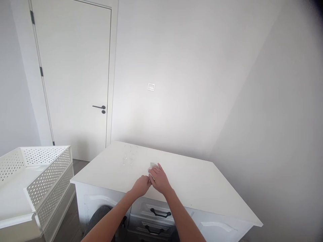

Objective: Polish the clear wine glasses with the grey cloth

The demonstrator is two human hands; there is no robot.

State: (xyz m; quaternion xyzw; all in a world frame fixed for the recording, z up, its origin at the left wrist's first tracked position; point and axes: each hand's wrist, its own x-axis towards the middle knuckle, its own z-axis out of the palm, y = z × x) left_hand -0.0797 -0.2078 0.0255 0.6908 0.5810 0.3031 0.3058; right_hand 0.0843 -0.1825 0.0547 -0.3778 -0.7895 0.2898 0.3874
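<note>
My left hand (142,186) and my right hand (160,178) meet above the white cabinet top (186,174), near its front edge. A small, pale grey, crumpled piece (152,165), cloth-like or thin plastic, shows under and beyond the fingers of my right hand, which are bent over it. My left hand is closed, its fingertips touching the right hand; whatever they pinch is hidden. Farther back on the left part of the top are clear, see-through items (128,158) with thin outlines, too faint to name.
White shelving with perforated sides (47,174) stands to the left of the cabinet. Dark handles (160,212) stick out from the drawers in front. Behind are a closed white door (73,77) and a wall with a switch (151,87).
</note>
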